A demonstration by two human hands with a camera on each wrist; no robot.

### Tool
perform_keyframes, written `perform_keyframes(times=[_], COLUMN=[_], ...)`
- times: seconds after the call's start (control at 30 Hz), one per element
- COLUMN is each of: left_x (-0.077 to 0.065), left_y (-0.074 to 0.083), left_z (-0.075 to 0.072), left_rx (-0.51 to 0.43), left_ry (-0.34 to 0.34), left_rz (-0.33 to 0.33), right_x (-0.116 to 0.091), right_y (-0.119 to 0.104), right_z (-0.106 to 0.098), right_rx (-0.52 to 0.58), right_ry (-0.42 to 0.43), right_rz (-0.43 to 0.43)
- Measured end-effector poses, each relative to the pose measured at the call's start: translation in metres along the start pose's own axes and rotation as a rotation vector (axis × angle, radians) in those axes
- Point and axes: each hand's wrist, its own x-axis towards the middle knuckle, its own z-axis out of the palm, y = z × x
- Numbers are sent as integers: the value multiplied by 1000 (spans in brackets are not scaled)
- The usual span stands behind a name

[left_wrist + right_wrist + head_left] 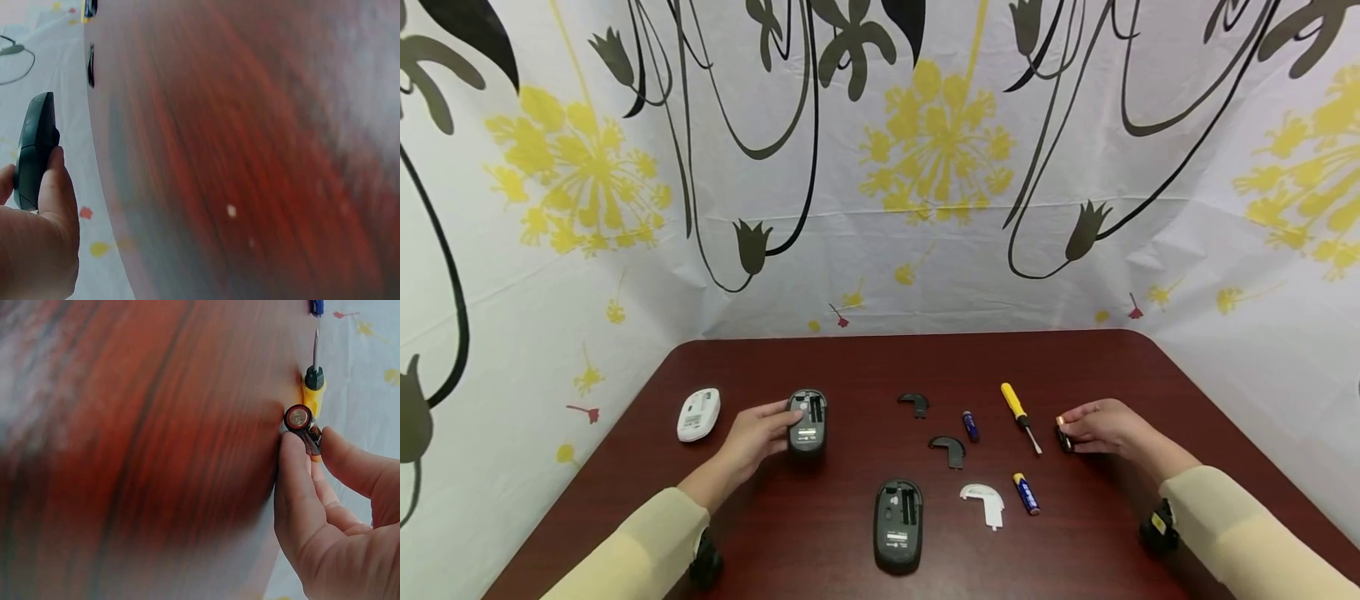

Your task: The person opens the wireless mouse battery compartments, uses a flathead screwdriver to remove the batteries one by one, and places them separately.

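My left hand point(767, 433) grips a dark computer mouse point(807, 429) at its left edge, thumb over the face. Its underside and bare battery slots face up in the head view. The left wrist view catches the same mouse edge-on. On the right, my right hand point(1108, 429) pinches a black battery point(297, 417) between thumb and fingers, its flat round end showing in the right wrist view. A yellow-handled screwdriver point(1016, 406) lies just left of that hand. Another dark mouse point(898, 525) rests underside up at the front, its battery slots uncovered.
A white mouse point(698, 415) lies at the far left. Between the hands are two dark battery covers, one farther back point(916, 402) and one nearer point(951, 450), plus a white cover point(985, 503). Blue batteries lie beside them, one short-looking point(971, 426) and one yellow-tipped point(1026, 493).
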Motion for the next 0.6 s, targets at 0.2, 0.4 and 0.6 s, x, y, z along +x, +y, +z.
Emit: perform_keyframes(times=[0.2, 0.4, 0.6], left_x=[8, 11, 14], left_y=[-2, -1, -2], left_z=[-11, -19, -23], left_rx=[76, 104, 163], left_ry=[39, 61, 98], left_rz=[-28, -48, -63], right_x=[0, 2, 1], right_y=[-3, -1, -2], right_z=[5, 7, 9], right_rx=[-41, -64, -114], right_ry=[41, 77, 83], right_rz=[-9, -9, -37])
